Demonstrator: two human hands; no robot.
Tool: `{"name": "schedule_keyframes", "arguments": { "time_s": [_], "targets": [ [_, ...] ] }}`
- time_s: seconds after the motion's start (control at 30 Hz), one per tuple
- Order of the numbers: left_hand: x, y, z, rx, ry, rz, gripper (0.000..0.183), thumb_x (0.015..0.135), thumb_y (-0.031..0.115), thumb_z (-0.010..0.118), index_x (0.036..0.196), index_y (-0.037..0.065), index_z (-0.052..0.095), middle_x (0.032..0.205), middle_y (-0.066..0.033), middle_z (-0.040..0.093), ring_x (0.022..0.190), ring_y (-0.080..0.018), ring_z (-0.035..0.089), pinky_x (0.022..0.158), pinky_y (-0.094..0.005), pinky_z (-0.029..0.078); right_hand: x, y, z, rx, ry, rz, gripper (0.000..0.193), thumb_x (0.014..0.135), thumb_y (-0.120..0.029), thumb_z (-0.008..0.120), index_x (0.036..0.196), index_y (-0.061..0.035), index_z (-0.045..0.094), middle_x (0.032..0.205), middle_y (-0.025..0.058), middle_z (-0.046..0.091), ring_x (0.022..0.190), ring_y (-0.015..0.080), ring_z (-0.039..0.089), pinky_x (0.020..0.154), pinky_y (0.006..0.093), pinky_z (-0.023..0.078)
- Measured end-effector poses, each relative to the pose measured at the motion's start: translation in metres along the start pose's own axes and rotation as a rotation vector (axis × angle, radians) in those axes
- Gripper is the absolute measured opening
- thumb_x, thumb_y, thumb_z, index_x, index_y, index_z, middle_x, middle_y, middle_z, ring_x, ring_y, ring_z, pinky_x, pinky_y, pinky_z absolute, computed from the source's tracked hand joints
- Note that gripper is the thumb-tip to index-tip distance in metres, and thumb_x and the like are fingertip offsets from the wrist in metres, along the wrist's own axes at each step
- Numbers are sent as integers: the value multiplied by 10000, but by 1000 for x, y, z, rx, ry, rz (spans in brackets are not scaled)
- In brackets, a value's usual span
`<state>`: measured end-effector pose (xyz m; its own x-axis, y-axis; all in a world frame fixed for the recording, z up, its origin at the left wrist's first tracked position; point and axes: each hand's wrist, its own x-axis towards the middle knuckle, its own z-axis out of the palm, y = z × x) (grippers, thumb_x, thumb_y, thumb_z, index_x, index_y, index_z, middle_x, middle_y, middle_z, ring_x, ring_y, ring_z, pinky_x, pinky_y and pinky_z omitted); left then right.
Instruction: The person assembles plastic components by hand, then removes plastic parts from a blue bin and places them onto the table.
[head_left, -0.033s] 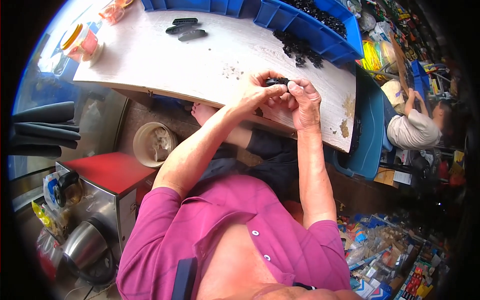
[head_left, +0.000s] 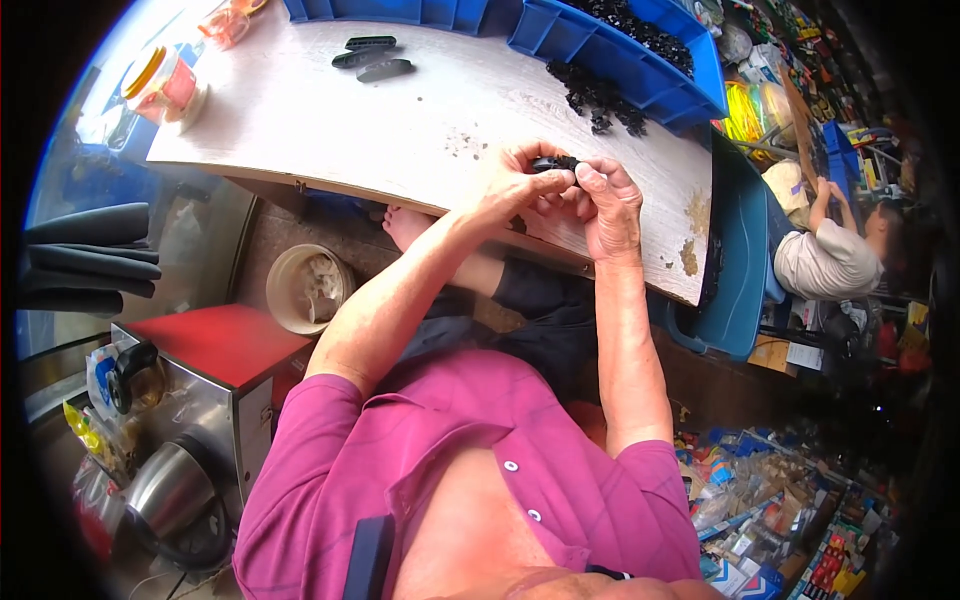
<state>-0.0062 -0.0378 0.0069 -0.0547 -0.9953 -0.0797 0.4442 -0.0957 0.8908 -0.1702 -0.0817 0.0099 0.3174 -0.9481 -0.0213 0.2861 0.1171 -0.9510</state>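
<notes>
Above the near edge of the white table (head_left: 300, 120), both my hands meet at a small, dark, oblong plastic part (head_left: 546, 163). My left hand (head_left: 515, 183) is closed on it, thumb along its near side. Thumb and fingertips of my right hand (head_left: 607, 200) pinch at the part's right end, where a small black piece seems to sit; the fingers hide most of it. Farther back on the left lie several similar black oblong parts (head_left: 384, 70). Beyond my right hand is a loose pile of small black pieces (head_left: 595, 97).
Blue bins (head_left: 640, 85) line the table's far side, the right one holding more black pieces. A lidded jar (head_left: 165, 88) stands far left. A bucket (head_left: 308, 288) and a red-topped metal cabinet (head_left: 220, 340) are left of me. Another person (head_left: 830, 255) sits at right beyond a teal tub (head_left: 735, 290).
</notes>
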Motion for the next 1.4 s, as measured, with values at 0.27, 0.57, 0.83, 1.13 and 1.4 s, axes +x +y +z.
{"name": "schedule_keyframes", "arguments": {
  "time_s": [0.27,0.57,0.83,1.13,1.4],
  "targets": [
    [1,11,9,-42,77,-81,179,878,148,691,984,6,664,791,-61,674,625,-86,609,570,-224,537,3,2,-5,-33,6,48,123,831,-101,741,922,-49,678,732,4,643,532,63,508,541,197,431],
    [5,0,6,-129,181,-27,136,899,132,642,904,-4,646,756,-66,657,576,-80,591,536,-220,514,0,-6,7,-214,11,142,299,879,-328,699,852,-40,624,580,-11,494,428,66,405,394,275,439],
    [0,1,9,-87,112,-44,97,893,118,649,921,27,629,743,-27,608,583,-73,548,539,-212,482,-6,9,7,-272,94,77,259,898,-281,641,782,-50,622,637,0,525,412,83,409,355,248,380],
    [59,2,-6,1161,387,697,315,891,247,636,1201,190,655,998,-117,658,954,-321,605,823,-406,499,-13,-7,5,37,225,60,237,877,-209,616,678,-89,567,569,-8,496,401,95,442,408,327,527],
    [112,1,-16,1610,178,713,207,822,147,610,1014,158,686,961,-83,621,1009,-293,558,866,-439,475,-3,-53,-83,117,847,90,352,818,-367,660,769,-55,505,441,38,365,476,206,532,630,581,583]
  ]
}}
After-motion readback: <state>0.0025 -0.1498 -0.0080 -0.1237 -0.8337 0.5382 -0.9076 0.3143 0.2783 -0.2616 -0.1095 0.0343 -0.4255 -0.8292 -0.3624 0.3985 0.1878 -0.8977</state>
